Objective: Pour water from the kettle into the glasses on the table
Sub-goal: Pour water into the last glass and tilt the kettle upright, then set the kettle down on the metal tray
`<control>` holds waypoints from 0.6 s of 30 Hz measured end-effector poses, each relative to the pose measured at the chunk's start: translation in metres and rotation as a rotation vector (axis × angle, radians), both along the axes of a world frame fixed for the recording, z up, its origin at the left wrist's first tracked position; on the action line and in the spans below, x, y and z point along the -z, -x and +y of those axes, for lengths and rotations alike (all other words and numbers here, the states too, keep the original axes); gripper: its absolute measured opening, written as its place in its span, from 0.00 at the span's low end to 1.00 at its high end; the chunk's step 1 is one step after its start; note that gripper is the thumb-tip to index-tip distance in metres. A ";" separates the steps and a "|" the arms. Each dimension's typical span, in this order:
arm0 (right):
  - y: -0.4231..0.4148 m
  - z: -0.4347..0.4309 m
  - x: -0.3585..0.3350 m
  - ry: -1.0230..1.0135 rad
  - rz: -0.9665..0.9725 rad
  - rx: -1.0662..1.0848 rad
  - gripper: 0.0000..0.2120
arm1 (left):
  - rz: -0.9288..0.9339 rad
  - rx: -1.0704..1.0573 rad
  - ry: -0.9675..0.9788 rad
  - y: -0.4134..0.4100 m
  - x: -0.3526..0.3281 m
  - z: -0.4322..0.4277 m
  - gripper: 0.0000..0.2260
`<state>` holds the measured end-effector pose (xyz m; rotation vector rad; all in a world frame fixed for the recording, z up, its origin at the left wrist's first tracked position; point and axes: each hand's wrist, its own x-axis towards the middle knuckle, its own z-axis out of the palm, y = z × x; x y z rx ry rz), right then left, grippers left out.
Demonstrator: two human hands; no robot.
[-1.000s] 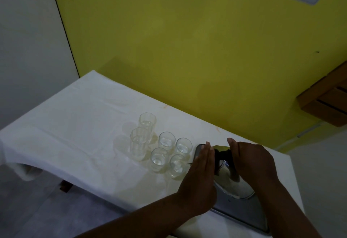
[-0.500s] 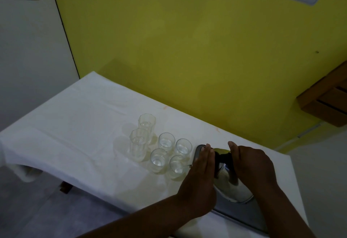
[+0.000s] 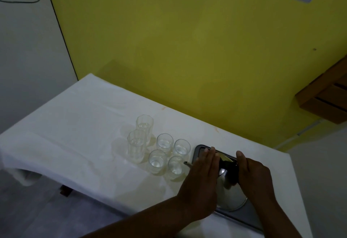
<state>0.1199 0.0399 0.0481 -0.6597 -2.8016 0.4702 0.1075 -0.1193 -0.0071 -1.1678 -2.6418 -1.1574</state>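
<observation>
A shiny steel kettle (image 3: 228, 192) with a black handle (image 3: 226, 164) stands on a metal tray (image 3: 244, 217) at the table's right end. Its thin spout (image 3: 187, 164) points left toward the glasses. My left hand (image 3: 201, 183) lies flat against the kettle's left side with the fingers straight and together. My right hand (image 3: 253, 179) wraps the handle from the right. Several clear glasses, each with some water, stand in a cluster left of the tray: two tall ribbed glasses (image 3: 137, 147) and short round glasses (image 3: 165, 143).
The table (image 3: 75, 125) has a white cloth and stands against a yellow wall (image 3: 187, 40). The nearest short glass (image 3: 175, 168) stands just beside the spout and my left hand. A wooden shelf (image 3: 326, 102) juts from the wall at the right.
Both hands stay on the kettle in almost the same place. The kettle and glasses have not visibly moved.
</observation>
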 end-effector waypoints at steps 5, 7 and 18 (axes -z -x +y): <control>-0.017 -0.006 -0.005 0.319 0.153 0.091 0.30 | 0.023 0.068 0.066 0.004 -0.005 0.008 0.33; -0.024 -0.006 -0.010 0.508 0.184 0.146 0.29 | 0.069 0.105 0.092 0.005 -0.010 0.014 0.34; -0.070 0.034 0.036 0.866 0.163 0.360 0.10 | 0.075 0.302 0.271 0.018 -0.011 0.072 0.30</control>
